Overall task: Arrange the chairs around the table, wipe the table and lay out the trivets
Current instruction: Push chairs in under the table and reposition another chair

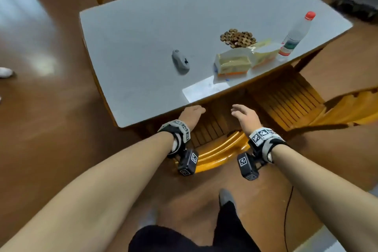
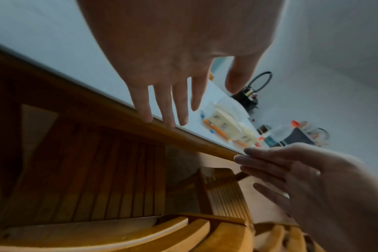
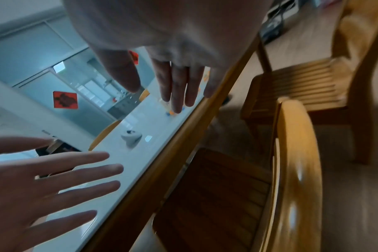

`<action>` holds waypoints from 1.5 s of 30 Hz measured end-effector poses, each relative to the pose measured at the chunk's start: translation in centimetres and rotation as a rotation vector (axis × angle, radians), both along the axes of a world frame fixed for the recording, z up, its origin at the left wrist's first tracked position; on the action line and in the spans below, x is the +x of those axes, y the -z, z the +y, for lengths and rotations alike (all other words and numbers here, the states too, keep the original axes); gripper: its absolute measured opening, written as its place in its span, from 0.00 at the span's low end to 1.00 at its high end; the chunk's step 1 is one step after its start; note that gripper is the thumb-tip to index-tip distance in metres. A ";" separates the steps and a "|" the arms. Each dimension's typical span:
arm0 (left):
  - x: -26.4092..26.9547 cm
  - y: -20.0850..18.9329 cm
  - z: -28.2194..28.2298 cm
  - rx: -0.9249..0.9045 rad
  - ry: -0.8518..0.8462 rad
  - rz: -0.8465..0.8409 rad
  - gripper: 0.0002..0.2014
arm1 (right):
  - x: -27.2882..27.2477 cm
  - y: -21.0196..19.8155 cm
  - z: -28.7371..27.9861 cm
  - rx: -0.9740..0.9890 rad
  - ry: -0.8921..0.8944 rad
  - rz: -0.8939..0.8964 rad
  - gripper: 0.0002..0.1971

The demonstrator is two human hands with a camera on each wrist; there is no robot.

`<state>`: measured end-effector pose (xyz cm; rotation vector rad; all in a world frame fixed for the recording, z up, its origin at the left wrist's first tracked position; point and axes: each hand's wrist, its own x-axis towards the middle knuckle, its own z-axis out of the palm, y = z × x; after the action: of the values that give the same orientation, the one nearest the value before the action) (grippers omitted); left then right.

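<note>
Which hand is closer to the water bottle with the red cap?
The right hand. It hovers open by the table's near edge on the water bottle side. The left hand is open too, further along that edge, away from the bottle.

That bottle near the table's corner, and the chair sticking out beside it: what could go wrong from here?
The upright bottle stands close to the table edge; a wiping pass could topple it. The angled chair on the right might catch a leg. Both open hands, left hand and right hand, hover over the tucked chair.
</note>
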<state>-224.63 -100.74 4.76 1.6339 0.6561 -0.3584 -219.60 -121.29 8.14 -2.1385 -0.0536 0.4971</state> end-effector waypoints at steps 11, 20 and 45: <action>-5.7 -0.2 -8.5 0.343 0.102 0.307 0.29 | -0.2 7.5 -3.8 -0.264 -0.457 0.072 0.21; -10.5 4.0 -10.4 0.594 0.495 0.443 0.30 | -1.9 11.2 -6.8 -0.363 -0.743 -0.038 0.13; -5.0 1.1 -4.7 1.072 0.882 0.296 0.10 | 5.0 11.4 -1.9 -0.558 -0.945 -0.472 0.22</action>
<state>-229.60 -105.39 3.70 2.9174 0.2802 -1.0131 -214.63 -123.23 -3.27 -2.6478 -1.3722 0.5530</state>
